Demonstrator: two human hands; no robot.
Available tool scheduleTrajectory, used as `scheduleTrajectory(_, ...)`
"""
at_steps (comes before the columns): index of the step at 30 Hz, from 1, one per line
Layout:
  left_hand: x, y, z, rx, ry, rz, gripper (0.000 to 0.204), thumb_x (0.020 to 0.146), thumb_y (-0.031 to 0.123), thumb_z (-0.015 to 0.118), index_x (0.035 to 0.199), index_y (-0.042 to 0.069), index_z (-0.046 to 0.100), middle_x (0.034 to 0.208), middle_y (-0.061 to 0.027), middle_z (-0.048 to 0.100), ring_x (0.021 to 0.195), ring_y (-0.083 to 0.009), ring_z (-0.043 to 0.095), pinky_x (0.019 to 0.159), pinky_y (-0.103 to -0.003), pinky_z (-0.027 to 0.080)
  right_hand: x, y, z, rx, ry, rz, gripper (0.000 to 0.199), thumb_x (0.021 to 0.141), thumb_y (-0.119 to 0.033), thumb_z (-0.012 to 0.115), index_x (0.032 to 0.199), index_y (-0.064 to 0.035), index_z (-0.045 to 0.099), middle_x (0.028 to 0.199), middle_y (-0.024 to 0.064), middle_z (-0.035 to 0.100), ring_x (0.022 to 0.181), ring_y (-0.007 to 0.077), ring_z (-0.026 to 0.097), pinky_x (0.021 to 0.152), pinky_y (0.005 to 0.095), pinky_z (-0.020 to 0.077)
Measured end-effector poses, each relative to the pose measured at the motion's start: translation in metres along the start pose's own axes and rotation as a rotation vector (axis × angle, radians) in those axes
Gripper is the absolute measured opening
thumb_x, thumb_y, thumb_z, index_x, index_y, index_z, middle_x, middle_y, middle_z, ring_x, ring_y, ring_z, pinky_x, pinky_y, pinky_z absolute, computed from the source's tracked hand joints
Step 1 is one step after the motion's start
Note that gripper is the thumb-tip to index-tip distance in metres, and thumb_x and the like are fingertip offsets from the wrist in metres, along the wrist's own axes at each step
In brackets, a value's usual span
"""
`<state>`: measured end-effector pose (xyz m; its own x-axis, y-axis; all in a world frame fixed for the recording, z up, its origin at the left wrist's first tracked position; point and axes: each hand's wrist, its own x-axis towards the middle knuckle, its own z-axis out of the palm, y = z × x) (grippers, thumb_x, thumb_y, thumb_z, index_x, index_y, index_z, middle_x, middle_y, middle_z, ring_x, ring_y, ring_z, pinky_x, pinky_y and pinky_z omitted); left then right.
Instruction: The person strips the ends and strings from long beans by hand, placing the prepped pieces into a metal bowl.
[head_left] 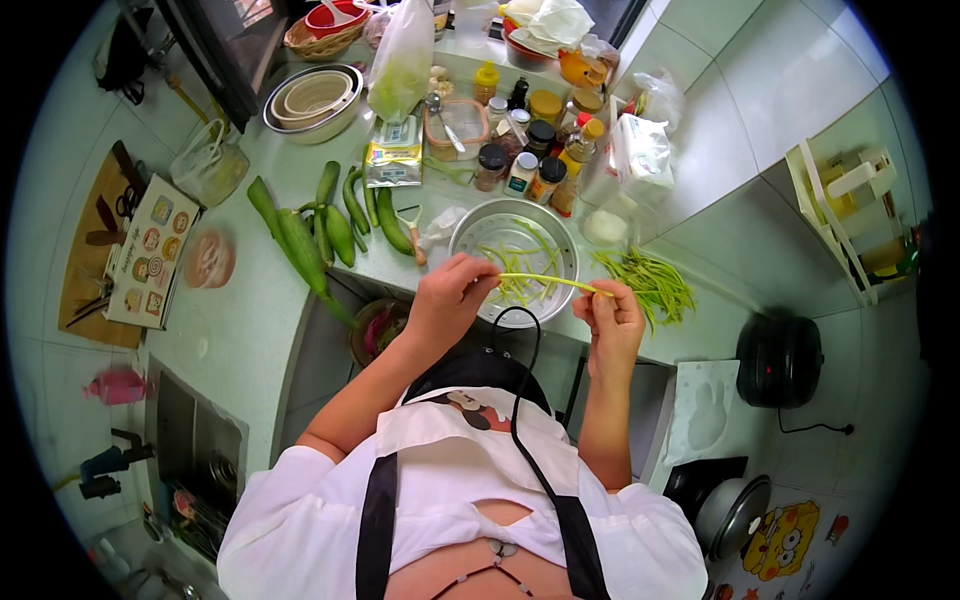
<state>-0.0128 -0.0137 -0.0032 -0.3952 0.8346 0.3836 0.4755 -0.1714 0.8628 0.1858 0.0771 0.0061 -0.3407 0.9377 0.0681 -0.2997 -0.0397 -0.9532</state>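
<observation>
Wide counter (250,330) wraps the corner, and on it a steel bowl (470,232) sits right in front of the hands, a few green strands inside. Left of the bowl, a row of gourds (320,235); right of it, a loose pile of beans (650,285); beyond it, a cluster of jars (530,150). Now the hands: left hand (447,300) is curled nearly shut, fingertips pinching one end of a long bean (545,281). Right hand (610,318) is closed too, thumb and fingers nipping the other end. The bean runs left to right, level, stretched between both hands over the bowl's near rim.
</observation>
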Motion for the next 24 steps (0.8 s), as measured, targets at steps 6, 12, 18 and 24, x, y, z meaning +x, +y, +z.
scheduleTrajectory(6, 0.002, -0.001, -0.007, 0.176, 0.156, 0.223, 0.014, 0.076, -0.001, 0.067, 0.089, 0.003, 0.064, 0.081, -0.0069, 0.061, 0.064, -0.0171, 0.059, 0.057, -0.027, 0.048, -0.012, -0.001, -0.008, -0.162, -0.115, 0.040, 0.016, 0.089, -0.008, 0.059, 0.103, -0.0005, 0.059, 0.086, 0.0085, 0.064, 0.071, 0.0108, 0.060, 0.065, 0.0242, 0.0513)
scheduleTrajectory(12, -0.005, -0.006, 0.002, 0.161, 0.141, 0.229, 0.013, 0.075, -0.001, 0.068, 0.086, 0.003, 0.064, 0.079, -0.0076, 0.061, 0.058, -0.0160, 0.058, 0.051, -0.026, 0.047, -0.006, -0.003, 0.007, 0.217, 0.040, 0.190, 0.021, 0.089, -0.012, 0.060, 0.107, -0.0024, 0.059, 0.091, 0.0049, 0.061, 0.063, 0.0069, 0.054, 0.056, 0.0201, 0.0441)
scheduleTrajectory(18, -0.014, -0.006, 0.016, 0.172, 0.075, 0.243, 0.013, 0.073, 0.001, 0.070, 0.082, 0.003, 0.061, 0.076, -0.0068, 0.060, 0.056, -0.0171, 0.058, 0.050, -0.026, 0.047, -0.002, 0.010, 0.011, -0.067, -0.048, 0.173, 0.018, 0.091, -0.015, 0.058, 0.103, -0.0031, 0.061, 0.089, 0.0014, 0.061, 0.064, 0.0055, 0.050, 0.056, 0.0182, 0.0396)
scheduleTrajectory(24, -0.016, -0.001, 0.027, 0.255, -0.007, 0.325, 0.012, 0.073, 0.006, 0.071, 0.079, 0.006, 0.061, 0.074, -0.0066, 0.059, 0.058, -0.0228, 0.059, 0.052, -0.031, 0.048, 0.001, 0.014, 0.005, -0.230, -0.060, 0.056, 0.017, 0.090, -0.015, 0.059, 0.100, -0.0022, 0.060, 0.087, 0.0029, 0.064, 0.062, 0.0047, 0.049, 0.054, 0.0177, 0.0383)
